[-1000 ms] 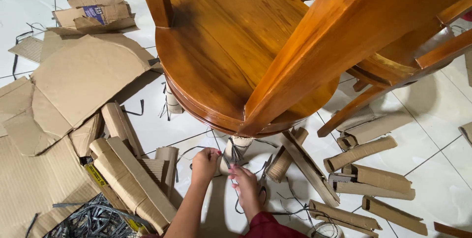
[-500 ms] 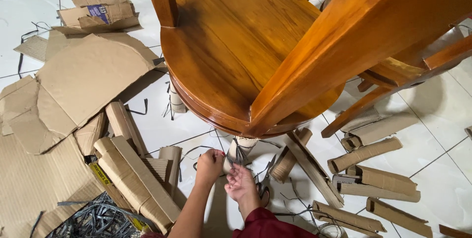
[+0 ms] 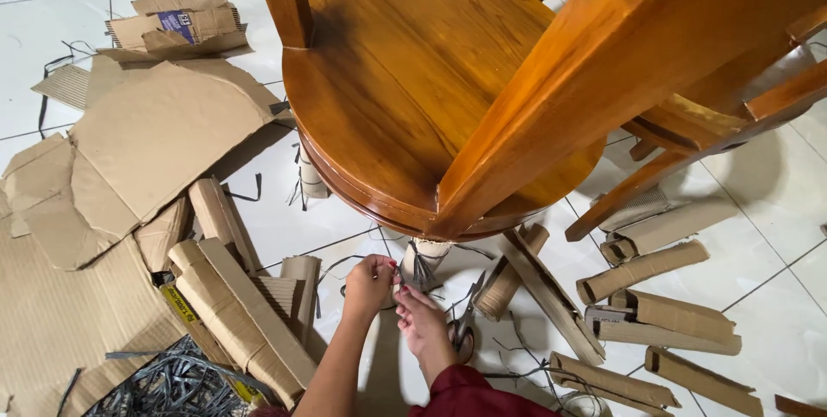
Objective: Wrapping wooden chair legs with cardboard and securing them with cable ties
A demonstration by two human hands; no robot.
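Pinching at a dark strap [image 3: 419, 264] is what both hands are seen doing, just below the front edge of the chair seat [image 3: 405, 81]. The left hand [image 3: 370, 282] is closed on the strap's end, while the right hand [image 3: 422, 324] has its fingertips drawn together on the same strand; both are grasping it. The strap is wound round a cardboard-wrapped leg [image 3: 424, 258] under the seat. The step is judged best done with the strap kept taut and close to the leg, so that the wrapping is not loosened.

Scissors [image 3: 463, 329] lie on the floor just right of the right hand, within easy reach. Cardboard rolls [image 3: 642, 269] are scattered to the right of the seat, and flat cardboard sheets [image 3: 155, 137] are spread to its left. A heap of strap offcuts [image 3: 168, 382] lies well left of the hands. A slanted chair rail [image 3: 603, 72] crosses above the seat, and the leg is partly hidden by the overhang.
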